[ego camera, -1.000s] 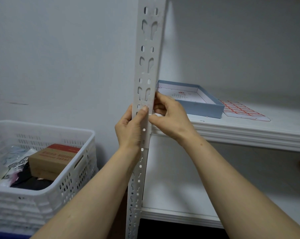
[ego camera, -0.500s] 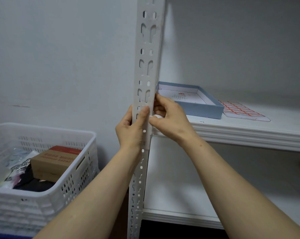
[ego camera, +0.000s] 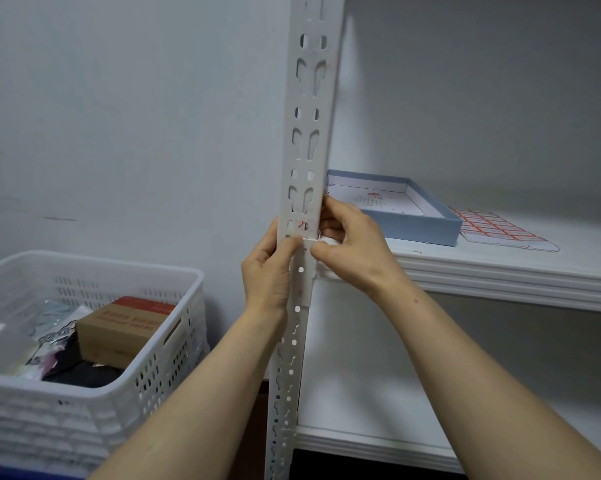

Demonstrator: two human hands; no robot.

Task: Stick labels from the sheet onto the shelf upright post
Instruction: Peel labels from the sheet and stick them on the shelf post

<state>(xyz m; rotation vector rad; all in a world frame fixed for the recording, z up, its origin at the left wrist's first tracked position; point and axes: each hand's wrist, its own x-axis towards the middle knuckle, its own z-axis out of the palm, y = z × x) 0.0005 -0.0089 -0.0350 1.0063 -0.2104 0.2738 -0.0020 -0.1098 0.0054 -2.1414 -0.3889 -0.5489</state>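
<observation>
The white slotted post is clasped from both sides at shelf height: the left hand is closed around its left edge, the right hand around its right edge. A small label is pressed onto the post just above the thumbs. The label sheet lies on the shelf beside a blue tray.

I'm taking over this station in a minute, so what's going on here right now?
A person is sticking a label onto the white shelf upright post. The left hand presses on the post's front just under it, while the right hand works from the post's right edge. The label sheet lies on the shelf, to the right of an open blue box. A white basket of odds and ends sits to the left.
</observation>
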